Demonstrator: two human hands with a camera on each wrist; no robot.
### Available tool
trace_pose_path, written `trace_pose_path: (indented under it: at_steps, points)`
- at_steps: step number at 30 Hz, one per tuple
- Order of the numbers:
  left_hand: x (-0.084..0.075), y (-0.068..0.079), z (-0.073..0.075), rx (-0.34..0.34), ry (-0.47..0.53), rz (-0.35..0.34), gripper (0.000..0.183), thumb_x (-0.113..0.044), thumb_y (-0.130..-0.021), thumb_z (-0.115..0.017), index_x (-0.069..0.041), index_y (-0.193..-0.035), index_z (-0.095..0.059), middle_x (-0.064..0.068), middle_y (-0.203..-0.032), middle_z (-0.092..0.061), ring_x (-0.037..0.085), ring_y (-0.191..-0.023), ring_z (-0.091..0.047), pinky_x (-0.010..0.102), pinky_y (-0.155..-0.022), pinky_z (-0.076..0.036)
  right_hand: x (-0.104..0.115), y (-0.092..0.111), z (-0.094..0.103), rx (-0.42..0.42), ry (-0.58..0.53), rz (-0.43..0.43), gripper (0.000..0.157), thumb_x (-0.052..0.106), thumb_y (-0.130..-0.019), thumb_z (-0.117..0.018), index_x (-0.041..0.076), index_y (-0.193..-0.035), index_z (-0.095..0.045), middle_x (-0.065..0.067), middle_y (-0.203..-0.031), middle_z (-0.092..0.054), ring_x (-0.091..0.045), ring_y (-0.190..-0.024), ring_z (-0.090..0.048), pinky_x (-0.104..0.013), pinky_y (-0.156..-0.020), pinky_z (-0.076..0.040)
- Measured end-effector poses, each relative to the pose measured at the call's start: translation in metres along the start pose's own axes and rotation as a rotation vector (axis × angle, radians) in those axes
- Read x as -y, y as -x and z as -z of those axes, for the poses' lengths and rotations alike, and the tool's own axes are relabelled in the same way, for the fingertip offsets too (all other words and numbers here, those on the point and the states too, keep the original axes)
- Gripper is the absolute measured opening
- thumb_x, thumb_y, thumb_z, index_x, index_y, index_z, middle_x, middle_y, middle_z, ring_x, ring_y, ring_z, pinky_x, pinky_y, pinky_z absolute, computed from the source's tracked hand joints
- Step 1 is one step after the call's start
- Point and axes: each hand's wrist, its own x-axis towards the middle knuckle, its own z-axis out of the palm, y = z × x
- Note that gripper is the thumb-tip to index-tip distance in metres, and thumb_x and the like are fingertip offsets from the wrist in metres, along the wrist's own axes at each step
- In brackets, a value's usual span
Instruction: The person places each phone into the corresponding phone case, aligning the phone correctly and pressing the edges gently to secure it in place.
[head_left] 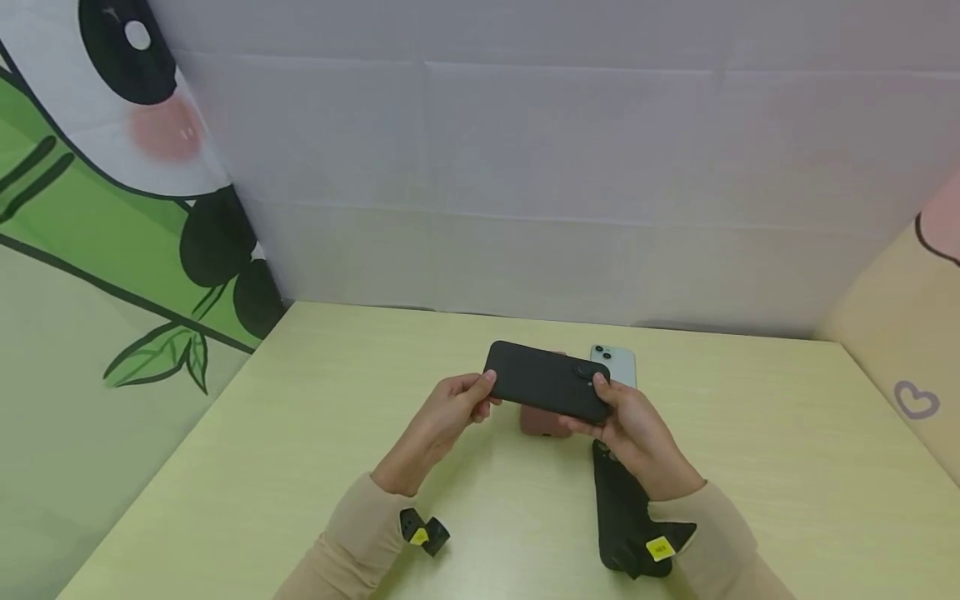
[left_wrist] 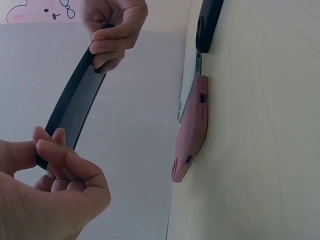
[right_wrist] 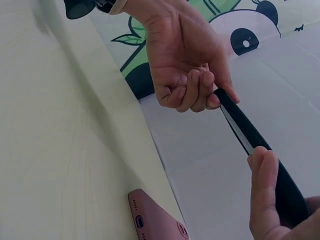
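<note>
Both hands hold a phone in a black case [head_left: 540, 379] above the table, its camera end to the right. My left hand [head_left: 453, 408] pinches one short end between thumb and curled fingers. At the camera end, my right hand [head_left: 637, 429] grips with the thumb on the back and fingers beneath. The left wrist view shows the phone's greyish underside within a dark rim. Below it lies a pink phone [left_wrist: 192, 127], partly hidden in the head view. A pale blue phone [head_left: 618, 362] lies just behind. Another black phone [head_left: 618, 500] sits under the right forearm.
The pale yellow table [head_left: 300, 433] meets a grey-white cloth wall [head_left: 525, 183] at its back edge. A panda-and-bamboo print [head_left: 150, 167] covers the left wall. Small wrist cameras [head_left: 424, 532] are strapped at both sleeves.
</note>
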Motion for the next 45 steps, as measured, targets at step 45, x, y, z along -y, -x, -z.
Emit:
trace_pose_path:
  at_steps: [45]
  points:
    - [-0.004,-0.022,0.003,0.313,-0.07,0.024,0.038,-0.029,-0.095,-0.049,0.006,-0.111,-0.056,0.002,-0.086,-0.059,0.013,-0.078,-0.06,0.03,-0.082,-0.05,0.033,-0.018,0.023,-0.101,0.281,-0.038,0.041,0.027,-0.097,-0.044,-0.004,-0.123,-0.045,0.004,-0.091,-0.052,-0.001,-0.069,-0.058,-0.019,-0.077,-0.044]
